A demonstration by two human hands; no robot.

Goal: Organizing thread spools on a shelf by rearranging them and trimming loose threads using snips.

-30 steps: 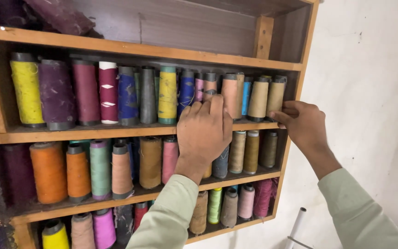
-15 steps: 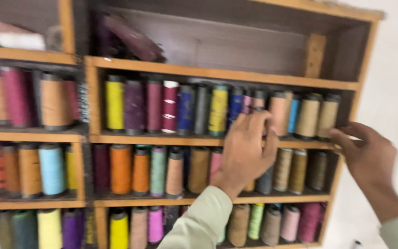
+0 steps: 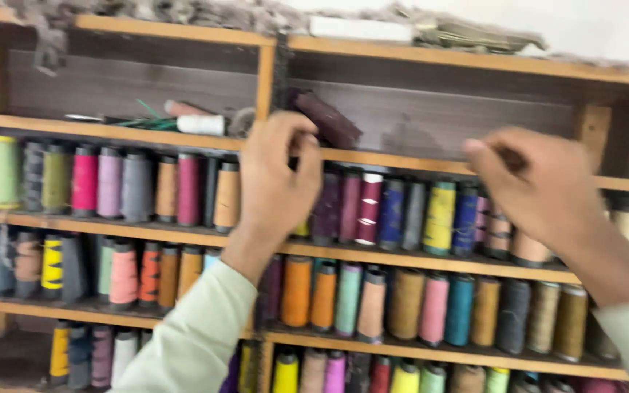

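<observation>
Wooden shelving (image 3: pixel 431 258) with an upright divider fills the wall, every tier packed with upright cones of coloured sewing thread, and a pale plastered wall shows at the far top right.

The person's left hand (image 3: pixel 277 182) is raised in front of the divider, its fingers curled loosely toward a dark maroon spool lying tilted on the upper shelf (image 3: pixel 329 120); thumb and fingers look close together, yet whether they pinch anything cannot be told through the blur. The right hand (image 3: pixel 540 191) hovers before the right-hand row, just in front of the tan and pinkish thread cones (image 3: pixel 522 236), fingers drawn together as if on something fine (perhaps a strand, though none can be made out).

Judged by their look, such cones should be light and stiff at the core, with a wound surface that gives good friction but can shed loops if rubbed. The body of a cone, gripped across its width, or its bare top rim, seems the best hold, since neighbours stand touching on both sides.

Motion blur softens everything. Both hands cover several cones, a pale green sleeve (image 3: pixel 191 342) hides part of the lower tiers, and the bottom row is cut off by the frame edge. Greyish fluff and flat bundles on top of the unit (image 3: pixel 438 30) cannot be identified.
</observation>
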